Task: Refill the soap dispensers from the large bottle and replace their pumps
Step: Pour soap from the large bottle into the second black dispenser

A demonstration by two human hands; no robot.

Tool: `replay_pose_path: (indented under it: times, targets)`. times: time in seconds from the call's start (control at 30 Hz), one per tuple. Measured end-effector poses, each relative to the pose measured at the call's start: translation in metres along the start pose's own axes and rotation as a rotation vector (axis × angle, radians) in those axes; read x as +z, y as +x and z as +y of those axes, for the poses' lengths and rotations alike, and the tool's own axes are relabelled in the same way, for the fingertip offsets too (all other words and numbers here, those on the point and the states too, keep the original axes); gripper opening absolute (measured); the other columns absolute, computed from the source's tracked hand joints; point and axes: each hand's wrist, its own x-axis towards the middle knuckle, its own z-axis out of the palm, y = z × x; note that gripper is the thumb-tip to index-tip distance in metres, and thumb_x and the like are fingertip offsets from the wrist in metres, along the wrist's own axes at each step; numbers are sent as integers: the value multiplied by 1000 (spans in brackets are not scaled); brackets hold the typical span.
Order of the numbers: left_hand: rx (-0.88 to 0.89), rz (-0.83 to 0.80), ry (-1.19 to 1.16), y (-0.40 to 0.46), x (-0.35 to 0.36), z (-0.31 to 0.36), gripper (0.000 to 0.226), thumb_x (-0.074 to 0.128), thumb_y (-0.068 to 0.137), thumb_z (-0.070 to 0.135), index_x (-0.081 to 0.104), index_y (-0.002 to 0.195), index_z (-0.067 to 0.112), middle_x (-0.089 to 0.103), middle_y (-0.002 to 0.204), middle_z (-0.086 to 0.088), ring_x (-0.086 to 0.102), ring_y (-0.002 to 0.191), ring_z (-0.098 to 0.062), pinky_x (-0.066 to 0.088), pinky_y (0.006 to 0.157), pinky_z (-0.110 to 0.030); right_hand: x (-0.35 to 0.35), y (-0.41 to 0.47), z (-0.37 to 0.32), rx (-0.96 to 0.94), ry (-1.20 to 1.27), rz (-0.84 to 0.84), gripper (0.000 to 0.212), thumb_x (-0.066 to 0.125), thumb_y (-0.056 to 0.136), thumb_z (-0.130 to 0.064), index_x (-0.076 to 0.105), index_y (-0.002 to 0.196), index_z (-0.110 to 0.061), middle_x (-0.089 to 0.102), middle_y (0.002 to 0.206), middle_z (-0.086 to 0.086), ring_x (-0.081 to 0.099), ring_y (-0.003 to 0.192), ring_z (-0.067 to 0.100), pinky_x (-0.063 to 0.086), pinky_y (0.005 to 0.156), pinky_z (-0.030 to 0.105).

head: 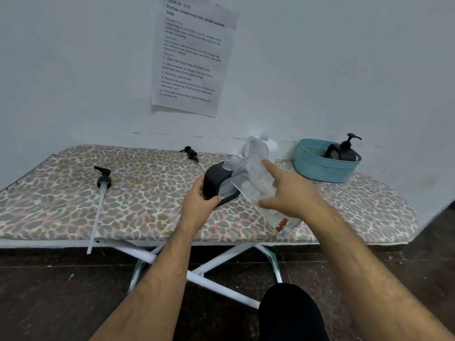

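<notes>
The board, covered in a spotted cloth, serves as the worktop, and everything is placed from the dark dispenser standing near its middle. To the right of the dispenser and toward the wall, a teal basket is seen, with a black pump bottle standing inside it. Just behind the dispenser, against the wall, a white bottle is set. The large bottle, clear and tilted, is held over the dispenser with its neck lowered toward the open mouth; it is grasped by the right hand, thumb below and fingers wrapped over the body. The dispenser itself is clasped at its near left side by the left hand and so steadied. Well to the left of the dispenser a long-tubed pump is laid on the cloth; a second pump lies behind and left of it.

The pouring step appears to be in hand. Whether soap is flowing cannot be told. Next, the neck must be kept aligned over the mouth, the bottle then righted, and a pump fitted back.
</notes>
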Motion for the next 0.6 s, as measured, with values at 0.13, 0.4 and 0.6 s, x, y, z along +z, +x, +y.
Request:
replay_pose_path:
  times: [0.13,0.4,0.6]
  targets:
    - [4,3,-1,-1,0,1,64,69,85,2,44,137,30,52,102,31,54,90,14,45,69,-3,21,-5,6,-3,104,78,99,74,80,-46,9,155,-40,62,118,-3,60,86,11,48,66,27]
    - [1,30,14,0,3,0,62,70,84,3,48,138,24,57,103,26,59,98,6,46,77,-10,58,-2,25,69,591,254,95,78,77,-39,21,151,-29,56,109,-14,65,78,4,57,68,31]
    - [1,49,52,2,6,-4,65,71,83,7,46,141,25,58,105,23,61,104,-4,48,81,-15,74,6,44,189,939,407,72,80,79,-27,37,136,-25,55,114,-7,64,93,8,53,75,31]
